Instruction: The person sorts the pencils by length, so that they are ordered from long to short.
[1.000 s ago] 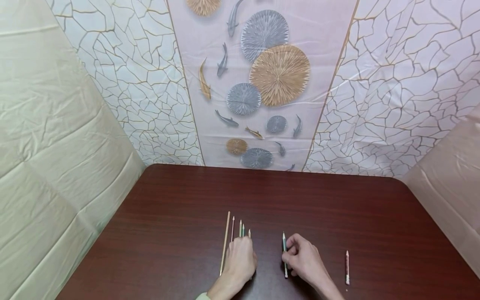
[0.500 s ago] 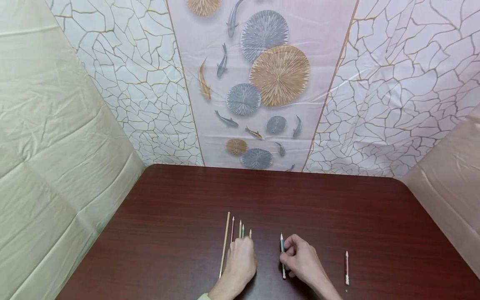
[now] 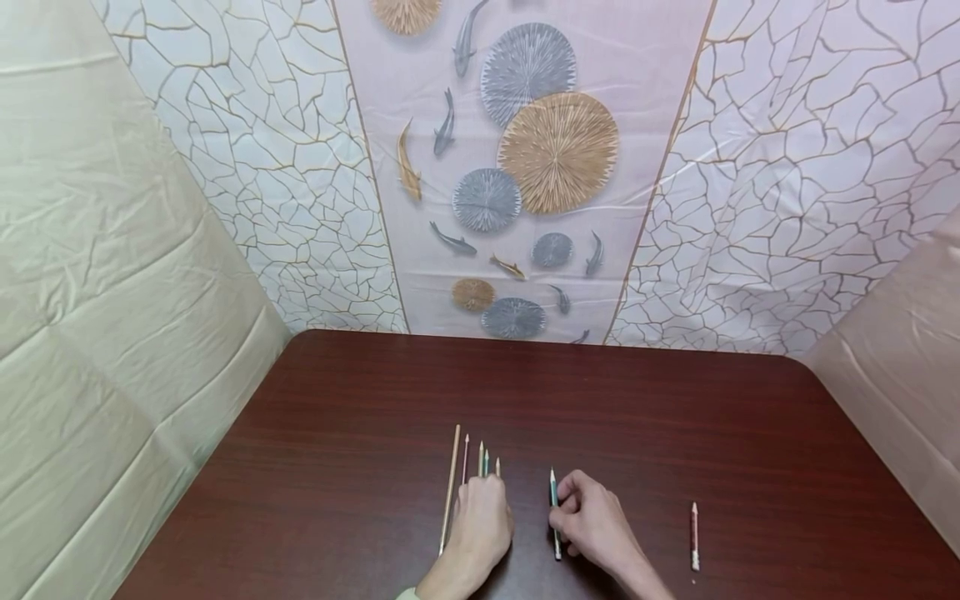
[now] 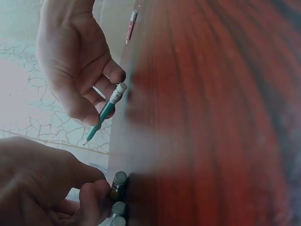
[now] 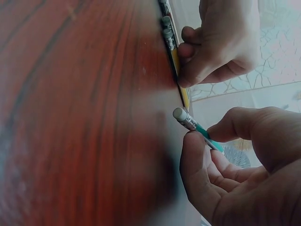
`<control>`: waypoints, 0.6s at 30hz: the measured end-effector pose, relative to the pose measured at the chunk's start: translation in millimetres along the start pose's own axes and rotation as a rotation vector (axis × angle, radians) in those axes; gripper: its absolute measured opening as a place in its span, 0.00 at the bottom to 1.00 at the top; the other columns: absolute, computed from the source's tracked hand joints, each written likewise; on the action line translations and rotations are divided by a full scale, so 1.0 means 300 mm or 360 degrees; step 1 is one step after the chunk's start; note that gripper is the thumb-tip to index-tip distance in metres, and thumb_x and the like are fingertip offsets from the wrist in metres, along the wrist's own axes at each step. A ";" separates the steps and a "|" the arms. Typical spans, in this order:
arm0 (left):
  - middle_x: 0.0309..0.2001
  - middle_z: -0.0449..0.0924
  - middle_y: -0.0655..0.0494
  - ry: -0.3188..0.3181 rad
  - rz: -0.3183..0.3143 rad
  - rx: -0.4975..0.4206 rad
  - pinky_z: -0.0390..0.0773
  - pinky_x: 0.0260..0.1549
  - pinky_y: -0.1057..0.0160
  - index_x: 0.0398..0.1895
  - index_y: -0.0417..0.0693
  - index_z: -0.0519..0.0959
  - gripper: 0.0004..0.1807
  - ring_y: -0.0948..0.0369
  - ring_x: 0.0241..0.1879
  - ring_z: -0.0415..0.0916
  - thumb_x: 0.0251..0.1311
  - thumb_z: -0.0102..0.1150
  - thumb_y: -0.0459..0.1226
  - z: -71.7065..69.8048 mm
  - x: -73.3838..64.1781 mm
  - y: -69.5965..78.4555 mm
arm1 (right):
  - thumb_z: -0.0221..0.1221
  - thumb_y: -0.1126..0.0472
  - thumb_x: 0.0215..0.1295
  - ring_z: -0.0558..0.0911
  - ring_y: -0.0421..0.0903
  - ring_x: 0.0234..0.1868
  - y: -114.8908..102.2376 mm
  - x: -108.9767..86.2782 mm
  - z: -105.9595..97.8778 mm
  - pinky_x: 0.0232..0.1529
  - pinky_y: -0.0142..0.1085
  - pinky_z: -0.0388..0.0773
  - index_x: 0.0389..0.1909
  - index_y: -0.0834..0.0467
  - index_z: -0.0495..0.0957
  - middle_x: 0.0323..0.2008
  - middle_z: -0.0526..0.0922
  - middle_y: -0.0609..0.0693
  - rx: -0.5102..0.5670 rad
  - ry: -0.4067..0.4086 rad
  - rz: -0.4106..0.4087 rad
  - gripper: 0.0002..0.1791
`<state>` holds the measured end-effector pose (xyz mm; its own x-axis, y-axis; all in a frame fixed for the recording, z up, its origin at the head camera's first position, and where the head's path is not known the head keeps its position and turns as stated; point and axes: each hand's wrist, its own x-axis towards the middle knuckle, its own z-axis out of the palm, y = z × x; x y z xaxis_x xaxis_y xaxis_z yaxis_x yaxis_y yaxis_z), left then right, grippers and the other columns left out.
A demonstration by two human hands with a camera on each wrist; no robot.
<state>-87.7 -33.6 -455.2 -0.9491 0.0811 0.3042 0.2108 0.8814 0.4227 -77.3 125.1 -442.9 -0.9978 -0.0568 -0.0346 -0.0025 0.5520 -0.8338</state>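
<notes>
My right hand (image 3: 592, 521) pinches a green pencil (image 3: 553, 492) between thumb and fingers, its sharpened tip facing the far side and its white eraser toward me. In the right wrist view the eraser end (image 5: 180, 114) sticks out past the fingertips. To the left, my left hand (image 3: 480, 525) is low at a row of pencils, its fingers pinching a yellow pencil (image 5: 175, 59). Just beyond the knuckles show the tips of a second light pencil (image 3: 481, 454) and another green pencil (image 3: 487, 461). A dark red pencil (image 3: 466, 458) lies at their left, partly covered by the hand.
A long thin wooden stick (image 3: 450, 487) lies left of the row. One short red pencil (image 3: 694, 537) with a white eraser is apart on the right, a tiny crumb near it. The dark wood table (image 3: 360, 392) meets patterned cloth at the back.
My right hand has slid left with the green pencil, closer to the row. The left hand has stayed in place, while the yellow pencil's tip shifted slightly.
</notes>
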 end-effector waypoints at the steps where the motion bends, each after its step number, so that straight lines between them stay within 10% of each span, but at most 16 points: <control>1: 0.14 0.73 0.49 0.0000 -0.0002 0.0001 0.69 0.11 0.61 0.09 0.45 0.71 0.09 0.52 0.16 0.75 0.37 0.57 0.27 0.001 0.001 0.000 | 0.56 0.71 0.41 0.73 0.43 0.09 0.000 0.000 0.001 0.10 0.34 0.71 0.30 0.61 0.69 0.18 0.74 0.47 0.0002 -0.0001 -0.0002 0.11; 18: 0.11 0.71 0.51 0.0198 0.0081 -0.0006 0.67 0.13 0.59 0.09 0.47 0.69 0.10 0.52 0.14 0.73 0.37 0.60 0.32 -0.013 -0.003 -0.012 | 0.56 0.71 0.42 0.75 0.44 0.12 -0.008 0.011 0.024 0.11 0.35 0.71 0.29 0.62 0.69 0.18 0.75 0.48 0.0052 -0.0055 -0.0036 0.10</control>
<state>-86.7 -38.7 -453.8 -0.9008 0.0672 0.4291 0.2593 0.8758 0.4070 -80.3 117.5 -445.0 -0.9946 -0.0981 -0.0345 -0.0220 0.5227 -0.8523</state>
